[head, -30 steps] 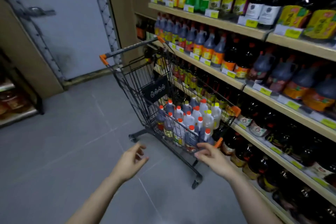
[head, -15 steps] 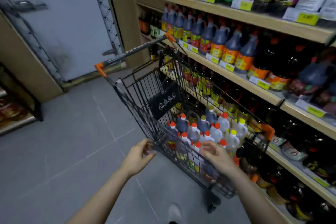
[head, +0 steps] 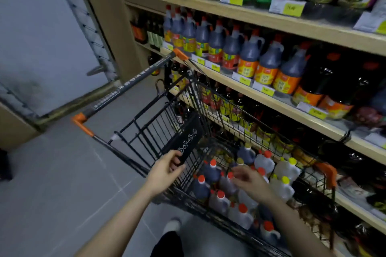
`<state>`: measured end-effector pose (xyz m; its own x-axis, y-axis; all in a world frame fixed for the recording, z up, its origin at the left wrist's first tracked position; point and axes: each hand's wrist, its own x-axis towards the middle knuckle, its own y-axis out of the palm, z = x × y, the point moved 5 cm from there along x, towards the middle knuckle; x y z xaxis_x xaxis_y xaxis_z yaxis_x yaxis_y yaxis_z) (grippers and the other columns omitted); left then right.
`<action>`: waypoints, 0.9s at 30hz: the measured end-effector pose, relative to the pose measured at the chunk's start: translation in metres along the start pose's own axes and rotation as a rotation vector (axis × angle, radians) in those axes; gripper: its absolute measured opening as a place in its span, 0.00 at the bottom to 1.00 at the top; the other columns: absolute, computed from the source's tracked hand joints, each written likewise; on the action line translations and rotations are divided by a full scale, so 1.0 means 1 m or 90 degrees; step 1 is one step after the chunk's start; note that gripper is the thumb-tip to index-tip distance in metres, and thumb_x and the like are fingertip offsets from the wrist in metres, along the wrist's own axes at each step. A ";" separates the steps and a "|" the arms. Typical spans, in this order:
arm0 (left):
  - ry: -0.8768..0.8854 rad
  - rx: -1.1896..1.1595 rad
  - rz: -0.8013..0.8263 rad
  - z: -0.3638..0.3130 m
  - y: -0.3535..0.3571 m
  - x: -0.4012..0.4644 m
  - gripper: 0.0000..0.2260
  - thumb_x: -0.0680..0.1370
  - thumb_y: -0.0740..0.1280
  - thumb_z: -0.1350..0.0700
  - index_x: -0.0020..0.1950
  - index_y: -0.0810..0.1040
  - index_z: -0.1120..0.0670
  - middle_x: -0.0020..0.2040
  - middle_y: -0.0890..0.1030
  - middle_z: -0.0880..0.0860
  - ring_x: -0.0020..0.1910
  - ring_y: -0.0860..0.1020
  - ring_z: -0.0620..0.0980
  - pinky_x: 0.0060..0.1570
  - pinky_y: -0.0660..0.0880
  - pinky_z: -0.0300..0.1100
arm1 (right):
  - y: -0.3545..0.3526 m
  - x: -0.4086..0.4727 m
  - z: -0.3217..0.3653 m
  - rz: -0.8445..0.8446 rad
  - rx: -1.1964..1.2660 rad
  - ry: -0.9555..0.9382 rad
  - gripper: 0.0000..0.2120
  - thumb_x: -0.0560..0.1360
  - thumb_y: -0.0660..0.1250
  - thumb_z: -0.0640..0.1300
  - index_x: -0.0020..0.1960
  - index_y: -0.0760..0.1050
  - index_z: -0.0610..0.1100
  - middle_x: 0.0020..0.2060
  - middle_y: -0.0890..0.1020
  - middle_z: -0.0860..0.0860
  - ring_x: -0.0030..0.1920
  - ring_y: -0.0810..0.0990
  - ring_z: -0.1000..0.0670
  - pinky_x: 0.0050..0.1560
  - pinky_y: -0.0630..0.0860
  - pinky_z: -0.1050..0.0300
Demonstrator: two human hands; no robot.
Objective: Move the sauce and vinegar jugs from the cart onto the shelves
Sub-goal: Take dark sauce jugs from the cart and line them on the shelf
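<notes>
A black wire cart [head: 261,123] with orange corners stands against the shelves [head: 277,101]. In its basket stand several jugs: dark ones with red caps [head: 201,189] and pale ones with yellow caps [head: 285,188]. My left hand [head: 165,171] is at the cart's near side, thumb and fingers curled round the lower corner of the black seat flap [head: 188,142]. My right hand [head: 251,182] hovers inside the basket just above the red-capped jugs, fingers spread and holding nothing. It is blurred.
The middle shelf holds a row of dark sauce jugs [head: 248,56] with orange labels and yellow price tags. Bottles fill the shelves above and below. The cart handle [head: 129,86] points toward a grey door [head: 41,33]. Grey floor tiles lie to the left; my foot [head: 172,224] shows below.
I have stepped closer and the cart now fills the view. My left hand has gone from the open air to the cart's side, and my right hand has reached over the rim above the jugs.
</notes>
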<state>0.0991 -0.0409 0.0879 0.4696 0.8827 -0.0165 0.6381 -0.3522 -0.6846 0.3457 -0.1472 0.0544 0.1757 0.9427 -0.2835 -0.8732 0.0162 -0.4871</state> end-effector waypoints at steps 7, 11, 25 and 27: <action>0.043 0.016 0.152 0.033 0.008 0.107 0.16 0.77 0.66 0.53 0.64 0.71 0.53 0.47 0.74 0.51 0.42 0.75 0.46 0.43 0.72 0.34 | 0.029 0.043 -0.016 -0.120 -0.024 0.114 0.16 0.64 0.65 0.56 0.45 0.74 0.46 0.39 0.78 0.50 0.41 0.77 0.53 0.43 0.73 0.55; 0.071 0.053 0.205 0.053 0.009 0.168 0.17 0.77 0.66 0.50 0.64 0.71 0.51 0.47 0.75 0.48 0.44 0.76 0.44 0.45 0.76 0.39 | 0.047 0.078 -0.012 -0.129 -0.038 0.160 0.15 0.64 0.62 0.61 0.44 0.70 0.53 0.37 0.77 0.50 0.41 0.77 0.46 0.42 0.73 0.48; 0.128 0.154 0.488 0.097 0.114 0.211 0.21 0.79 0.62 0.51 0.71 0.64 0.52 0.57 0.74 0.54 0.50 0.75 0.47 0.47 0.70 0.35 | 0.083 0.193 -0.072 0.010 -0.386 0.281 0.18 0.79 0.59 0.47 0.67 0.66 0.44 0.61 0.75 0.42 0.60 0.76 0.41 0.53 0.73 0.49; 0.128 0.148 0.505 0.105 0.114 0.206 0.19 0.79 0.62 0.50 0.69 0.66 0.51 0.54 0.74 0.51 0.46 0.72 0.43 0.45 0.69 0.33 | 0.096 0.198 -0.085 0.066 -0.436 0.301 0.16 0.79 0.58 0.43 0.66 0.66 0.42 0.60 0.76 0.42 0.59 0.76 0.41 0.53 0.74 0.49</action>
<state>0.2046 0.1329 -0.0702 0.8383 0.3217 -0.4401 -0.0569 -0.7513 -0.6575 0.3357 0.0124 -0.1188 0.4155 0.6864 -0.5968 -0.4534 -0.4125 -0.7901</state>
